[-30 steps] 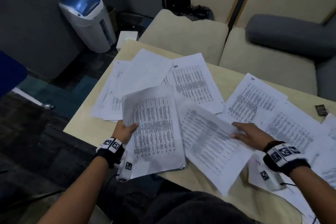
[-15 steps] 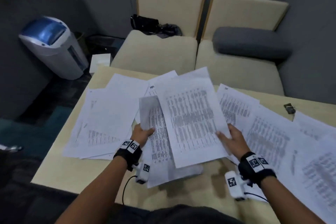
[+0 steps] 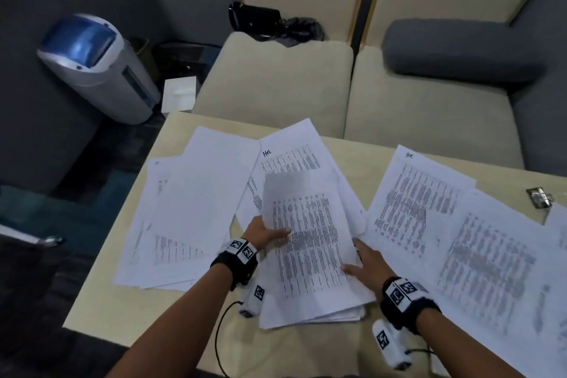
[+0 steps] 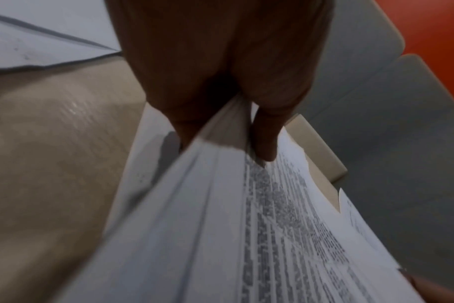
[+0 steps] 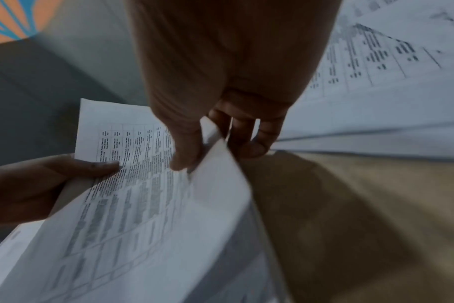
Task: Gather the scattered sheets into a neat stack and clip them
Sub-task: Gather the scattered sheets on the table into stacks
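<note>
A loose stack of printed sheets (image 3: 310,258) is held above the beige table (image 3: 129,307) near its front edge. My left hand (image 3: 265,235) grips the stack's left edge, thumb on top; in the left wrist view the thumb and fingers (image 4: 265,143) pinch the stack (image 4: 246,235). My right hand (image 3: 366,261) holds the stack's right edge, and the right wrist view shows its thumb on top of the stack (image 5: 148,205) and fingers (image 5: 249,141) underneath. More sheets (image 3: 190,212) lie scattered at the left, others (image 3: 454,230) at the right. A small metal binder clip (image 3: 539,197) lies at the far right.
Beige sofa seats (image 3: 276,80) with a grey cushion (image 3: 460,49) and a black bag (image 3: 260,20) stand behind the table. A white and blue bin (image 3: 95,67) sits on the floor at the left.
My right hand brought the sheet it held across and laid it on the stack in my left hand. Both hands now hold the stack's sides, close together.
</note>
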The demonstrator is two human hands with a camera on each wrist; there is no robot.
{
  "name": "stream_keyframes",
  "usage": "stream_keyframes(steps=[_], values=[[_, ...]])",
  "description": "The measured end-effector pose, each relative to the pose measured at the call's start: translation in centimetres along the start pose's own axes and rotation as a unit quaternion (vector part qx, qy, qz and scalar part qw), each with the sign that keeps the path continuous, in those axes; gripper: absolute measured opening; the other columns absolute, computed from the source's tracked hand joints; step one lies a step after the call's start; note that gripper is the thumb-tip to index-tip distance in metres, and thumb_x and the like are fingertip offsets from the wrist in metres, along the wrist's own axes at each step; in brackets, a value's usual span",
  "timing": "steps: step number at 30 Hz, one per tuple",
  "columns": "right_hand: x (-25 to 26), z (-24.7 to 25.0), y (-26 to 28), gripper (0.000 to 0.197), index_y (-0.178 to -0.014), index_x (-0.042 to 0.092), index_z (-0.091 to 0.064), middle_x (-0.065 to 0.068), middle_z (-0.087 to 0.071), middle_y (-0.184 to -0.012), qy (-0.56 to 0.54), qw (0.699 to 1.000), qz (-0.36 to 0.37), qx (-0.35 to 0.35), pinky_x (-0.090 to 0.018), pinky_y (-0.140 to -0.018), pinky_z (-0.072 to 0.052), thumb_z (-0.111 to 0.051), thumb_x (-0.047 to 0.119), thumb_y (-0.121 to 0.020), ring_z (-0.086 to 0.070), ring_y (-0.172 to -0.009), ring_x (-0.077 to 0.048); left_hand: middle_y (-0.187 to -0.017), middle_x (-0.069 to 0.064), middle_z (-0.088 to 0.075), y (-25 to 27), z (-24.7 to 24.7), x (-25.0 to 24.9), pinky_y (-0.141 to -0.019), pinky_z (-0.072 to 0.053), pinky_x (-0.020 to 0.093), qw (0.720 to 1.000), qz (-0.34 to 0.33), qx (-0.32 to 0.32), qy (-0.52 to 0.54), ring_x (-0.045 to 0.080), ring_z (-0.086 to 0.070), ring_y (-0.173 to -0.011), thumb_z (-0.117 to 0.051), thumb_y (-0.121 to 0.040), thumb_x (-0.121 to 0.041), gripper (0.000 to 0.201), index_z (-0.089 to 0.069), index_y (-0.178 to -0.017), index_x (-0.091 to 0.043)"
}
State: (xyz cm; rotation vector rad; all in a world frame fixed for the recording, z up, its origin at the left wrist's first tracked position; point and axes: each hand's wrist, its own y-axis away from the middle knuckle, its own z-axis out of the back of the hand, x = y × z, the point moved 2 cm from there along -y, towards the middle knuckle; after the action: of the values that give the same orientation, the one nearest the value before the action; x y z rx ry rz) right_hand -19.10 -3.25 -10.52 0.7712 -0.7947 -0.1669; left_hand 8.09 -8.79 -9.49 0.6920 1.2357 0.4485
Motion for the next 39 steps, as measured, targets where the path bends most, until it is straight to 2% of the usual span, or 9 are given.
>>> stream_keyframes(steps=[3,6,12,16,23,27,31,36,39], values=[[0.6,0.9,-1.0,0.051,-0.123,0.026,-0.051,0.002,-0.067,-0.117,0.024,0.998,0.035,0.039,-0.025,-0.085,-0.049,-0.071,0.046,-0.081,-0.063,-0.104,-0.015,-0.107,0.014,-0.069,-0.4,0.7,0.1,-0.076,-0.059,0.033,0.999,-0.017,0.014,-0.039,0.025,-0.067,-0.092,-0.074,-0.081,-0.012,0.039,-0.061,-0.116,-0.002],[1.6,4.5,-2.6,0.026,-0.099,0.025,-0.058,0.010,-0.064,-0.080,0.026,0.998,0.037,-0.053,-0.018,-0.063,-0.042,-0.069,0.043,-0.084,-0.064,-0.079,-0.013,-0.101,0.014,-0.068,-0.7,2.2,0.3,-0.068,-0.057,0.027,0.999,-0.023,-0.024,-0.007,0.028,-0.066,-0.090,-0.072,-0.083,-0.008,0.037,-0.059,-0.116,-0.001],[4.8,10.5,-9.3,0.032,-0.117,0.011,-0.058,-0.012,-0.059,-0.116,0.059,0.983,0.022,-0.172,-0.032,-0.090,-0.046,-0.066,0.017,-0.087,-0.059,-0.102,-0.026,-0.088,0.015,-0.070,-0.6,6.6,1.4,-0.056,-0.055,0.022,0.983,0.004,-0.121,0.140,0.024,-0.067,-0.075,-0.068,-0.075,0.014,0.035,-0.062,-0.109,0.010],[7.9,9.8,-12.0,0.061,-0.136,0.006,-0.042,-0.017,-0.039,-0.137,0.066,0.986,0.018,-0.150,-0.033,-0.106,-0.036,-0.070,0.021,-0.084,-0.048,-0.124,-0.032,-0.104,0.030,-0.067,-1.3,7.5,3.3,-0.073,-0.058,0.039,0.973,0.035,-0.147,0.175,0.042,-0.066,-0.093,-0.067,-0.069,0.020,0.039,-0.062,-0.107,0.015],[9.9,5.3,-12.8,0.057,-0.130,0.010,-0.046,-0.016,-0.060,-0.123,0.003,0.989,-0.023,-0.146,-0.040,-0.092,-0.052,-0.071,0.031,-0.083,-0.062,-0.107,-0.032,-0.098,0.018,-0.070,-1.2,7.0,3.7,-0.074,-0.054,0.032,0.978,0.036,-0.127,0.162,0.029,-0.067,-0.087,-0.069,-0.068,0.017,0.038,-0.064,-0.106,0.011],[8.8,6.6,-10.2,0.037,-0.118,0.010,-0.059,-0.013,-0.067,-0.107,-0.028,0.982,0.010,-0.185,-0.027,-0.075,-0.048,-0.070,0.025,-0.086,-0.060,-0.086,-0.023,-0.102,0.022,-0.069,-0.9,7.0,3.6,-0.061,-0.055,0.026,0.980,0.034,-0.109,0.166,0.027,-0.067,-0.085,-0.069,-0.069,0.019,0.041,-0.062,-0.108,0.010],[5.8,11.1,-5.2,0.030,-0.111,0.013,-0.059,-0.008,-0.064,-0.082,-0.121,0.960,0.050,-0.249,-0.023,-0.052,-0.047,-0.072,0.021,-0.085,-0.060,-0.064,-0.023,-0.103,0.022,-0.069,-0.7,7.1,3.8,-0.091,-0.052,0.051,0.977,0.045,-0.119,0.172,0.038,-0.065,-0.097,-0.075,-0.061,0.014,0.044,-0.065,-0.103,0.011],[1.0,15.3,0.8,0.028,-0.110,0.019,-0.063,0.002,-0.069,-0.097,-0.235,0.927,0.071,-0.283,-0.037,-0.082,-0.053,-0.073,0.018,-0.084,-0.066,-0.090,-0.020,-0.107,0.023,-0.067,0.2,6.3,3.2,-0.095,-0.050,0.052,0.980,0.043,-0.114,0.160,0.036,-0.065,-0.098,-0.070,-0.066,0.019,0.043,-0.061,-0.108,0.014],[-0.9,14.2,2.7,0.031,-0.111,0.021,-0.062,0.002,-0.070,-0.104,-0.253,0.931,0.061,-0.258,-0.041,-0.092,-0.051,-0.074,0.022,-0.082,-0.065,-0.100,-0.021,-0.094,0.019,-0.068,1.2,4.7,1.9,-0.061,-0.058,0.025,0.985,0.036,-0.100,0.138,0.029,-0.066,-0.082,-0.065,-0.071,0.020,0.037,-0.062,-0.107,0.014]])
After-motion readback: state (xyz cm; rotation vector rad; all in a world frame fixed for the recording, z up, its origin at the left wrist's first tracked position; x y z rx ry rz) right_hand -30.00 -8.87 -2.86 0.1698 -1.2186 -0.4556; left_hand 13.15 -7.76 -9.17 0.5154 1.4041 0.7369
